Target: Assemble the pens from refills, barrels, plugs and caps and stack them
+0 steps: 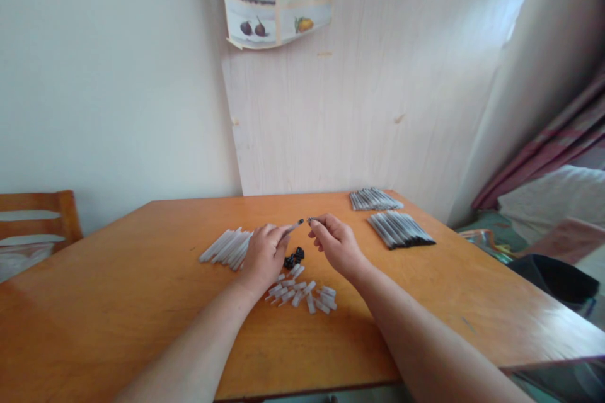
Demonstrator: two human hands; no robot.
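Over the middle of the table, my left hand [263,255] is closed on a slim pen barrel [293,227] whose dark end points toward my right hand. My right hand [338,244] pinches a small dark pen part [309,220] close to that end, with a narrow gap between them. Just beneath my hands lies a small heap of black pen plugs [295,257]. Nearer to me are scattered translucent white pen caps [299,291]. A row of whitish pen tubes [224,248] lies left of my left hand, partly hidden behind it.
Two stacks of grey pens with dark ends, the rear pens [375,199] and the front pens [401,230], lie on the right of the wooden table [142,277]. A chair [66,217] stands at the left. A black container [553,277] is beyond the right edge.
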